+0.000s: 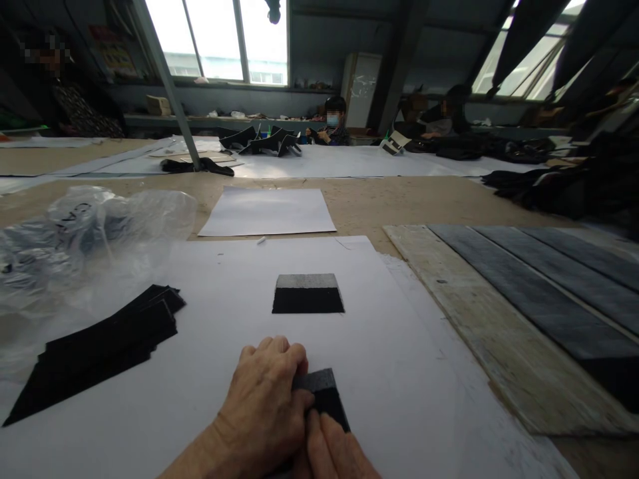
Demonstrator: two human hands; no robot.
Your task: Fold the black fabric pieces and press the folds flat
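Near the bottom centre, my left hand point(267, 392) is curled over a black fabric piece point(330, 401) with a grey band along its far edge. Its fingers are closed on the left side of that piece. My right hand point(337, 452) comes in from below, its fingers pressed together on the near part of the same piece, touching my left thumb. Both hands hide much of the fabric. Just beyond them a second black piece with a grey band point(307, 294) lies flat on the white paper sheet point(394, 372).
To the left lie a stack of black fabric strips point(104, 339) and clear plastic bags point(100, 226). On the right is a board point(464, 319) bearing long dark strips point(539, 286). A smaller white sheet point(269, 211) lies ahead. Several people sit or stand across the table.
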